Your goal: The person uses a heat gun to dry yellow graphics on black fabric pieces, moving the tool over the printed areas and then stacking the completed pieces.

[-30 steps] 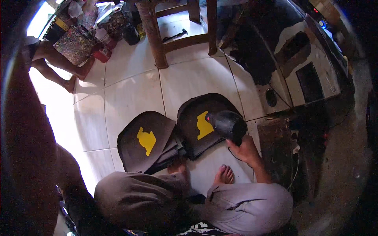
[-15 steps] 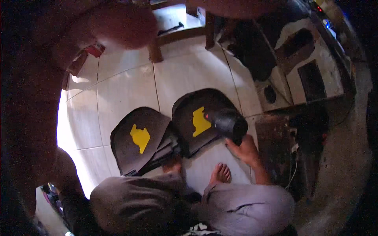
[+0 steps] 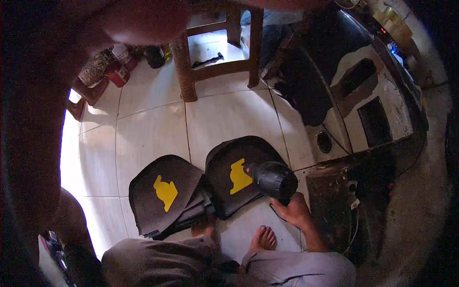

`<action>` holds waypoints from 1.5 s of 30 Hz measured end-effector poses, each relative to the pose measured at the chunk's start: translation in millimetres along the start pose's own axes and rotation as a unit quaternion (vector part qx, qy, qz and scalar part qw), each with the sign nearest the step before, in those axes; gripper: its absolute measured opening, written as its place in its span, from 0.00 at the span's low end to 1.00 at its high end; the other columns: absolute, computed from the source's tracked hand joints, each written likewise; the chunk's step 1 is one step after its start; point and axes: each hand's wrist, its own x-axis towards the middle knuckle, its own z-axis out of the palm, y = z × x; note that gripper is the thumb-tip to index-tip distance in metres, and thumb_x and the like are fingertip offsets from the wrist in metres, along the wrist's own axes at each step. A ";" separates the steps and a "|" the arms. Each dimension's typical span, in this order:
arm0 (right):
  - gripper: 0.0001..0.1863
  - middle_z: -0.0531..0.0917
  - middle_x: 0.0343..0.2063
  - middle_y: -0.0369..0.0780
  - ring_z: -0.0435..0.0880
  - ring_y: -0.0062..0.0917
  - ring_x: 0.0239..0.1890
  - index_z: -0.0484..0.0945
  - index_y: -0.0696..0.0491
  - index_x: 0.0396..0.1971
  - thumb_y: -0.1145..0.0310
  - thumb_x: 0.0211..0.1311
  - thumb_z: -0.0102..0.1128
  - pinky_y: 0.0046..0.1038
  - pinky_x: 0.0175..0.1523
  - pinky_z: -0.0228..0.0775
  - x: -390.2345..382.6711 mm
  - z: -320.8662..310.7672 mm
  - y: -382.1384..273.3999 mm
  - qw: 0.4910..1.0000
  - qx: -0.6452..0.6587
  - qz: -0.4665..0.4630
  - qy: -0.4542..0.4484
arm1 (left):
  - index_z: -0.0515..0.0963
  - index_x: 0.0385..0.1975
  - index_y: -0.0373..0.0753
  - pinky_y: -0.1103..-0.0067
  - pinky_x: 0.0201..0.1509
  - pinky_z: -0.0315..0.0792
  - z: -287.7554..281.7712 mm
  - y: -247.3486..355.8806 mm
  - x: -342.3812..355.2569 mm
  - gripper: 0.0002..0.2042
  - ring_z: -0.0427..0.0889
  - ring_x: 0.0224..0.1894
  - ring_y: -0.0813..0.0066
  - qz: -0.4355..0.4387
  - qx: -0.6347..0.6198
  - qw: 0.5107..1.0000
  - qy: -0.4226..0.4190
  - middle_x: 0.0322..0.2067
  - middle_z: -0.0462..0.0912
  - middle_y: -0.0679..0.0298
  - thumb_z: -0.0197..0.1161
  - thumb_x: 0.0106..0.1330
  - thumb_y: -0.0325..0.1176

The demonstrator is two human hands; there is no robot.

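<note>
My right hand (image 3: 296, 210) grips a black pistol-shaped blower, like a hair dryer (image 3: 277, 182), its nozzle over the right stack of dark-brown sheets (image 3: 229, 148) by a yellow cut-out shape (image 3: 240, 176) on top. Left of it, a second stack of similar curved sheets (image 3: 146, 196) carries another yellow shape (image 3: 165, 193). My left hand (image 3: 148, 21) is raised very close to the camera across the upper left, blurred, so its fingers are unclear. My bare foot (image 3: 262, 239) rests on the tiles just below the right stack.
A wooden chair (image 3: 186, 71) stands beyond the stacks. Another person's bare feet (image 3: 94, 92) are at upper left beside containers (image 3: 119, 74). A low stained wooden platform (image 3: 397, 129) with dark patches lines the right, a cord (image 3: 354, 237) below it.
My left hand has come up across the upper left, covering much of that area. The view has shifted, so the floor and stacks sit lower; my right hand still holds the blower over the sheets.
</note>
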 end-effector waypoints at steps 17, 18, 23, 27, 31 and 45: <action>0.21 0.84 0.39 0.51 0.83 0.49 0.44 0.77 0.56 0.46 0.57 0.60 0.64 0.41 0.48 0.75 -6.9 23.9 26.4 1.000 0.022 -0.012 -0.015 | 0.76 0.52 0.31 0.74 0.53 0.73 81.5 -14.1 -121.9 0.19 0.82 0.45 0.68 -0.143 -0.166 0.975 0.041 0.45 0.84 0.54 0.52 0.72 0.41; 0.21 0.84 0.39 0.51 0.83 0.50 0.44 0.77 0.56 0.47 0.57 0.60 0.64 0.41 0.48 0.75 0.5 39.5 22.8 0.998 0.034 -0.029 -0.033 | 0.78 0.49 0.34 0.73 0.54 0.73 98.0 -30.5 -147.2 0.16 0.82 0.44 0.67 -0.280 -0.153 0.947 0.037 0.42 0.85 0.57 0.58 0.69 0.38; 0.21 0.84 0.39 0.52 0.83 0.49 0.43 0.76 0.56 0.47 0.58 0.60 0.64 0.42 0.48 0.75 -2.1 51.3 11.6 0.998 0.048 -0.017 -0.035 | 0.77 0.47 0.33 0.67 0.52 0.73 189.9 -171.3 -262.6 0.23 0.78 0.47 0.54 -0.326 0.209 0.922 -0.035 0.43 0.81 0.51 0.69 0.59 0.44; 0.20 0.84 0.38 0.51 0.84 0.47 0.42 0.76 0.56 0.47 0.59 0.61 0.65 0.40 0.47 0.76 -4.9 47.3 14.6 0.998 0.049 0.005 -0.033 | 0.76 0.41 0.33 0.63 0.50 0.71 232.4 -212.2 -300.1 0.23 0.74 0.48 0.50 -0.338 0.274 0.898 -0.060 0.41 0.77 0.52 0.74 0.52 0.43; 0.16 0.85 0.37 0.49 0.86 0.41 0.42 0.79 0.57 0.44 0.63 0.61 0.65 0.37 0.46 0.76 -11.1 37.2 8.6 1.000 0.023 0.005 0.014 | 0.77 0.34 0.34 0.64 0.47 0.72 248.2 -209.6 -295.3 0.20 0.77 0.43 0.52 -0.321 0.211 0.922 -0.057 0.35 0.80 0.52 0.75 0.51 0.42; 0.17 0.85 0.36 0.49 0.86 0.40 0.40 0.79 0.56 0.45 0.62 0.60 0.67 0.36 0.45 0.76 -9.7 36.6 17.0 0.998 0.053 -0.015 0.015 | 0.81 0.38 0.35 0.60 0.43 0.73 223.1 -207.1 -281.9 0.08 0.80 0.39 0.47 -0.153 0.267 0.947 -0.089 0.34 0.82 0.48 0.58 0.62 0.29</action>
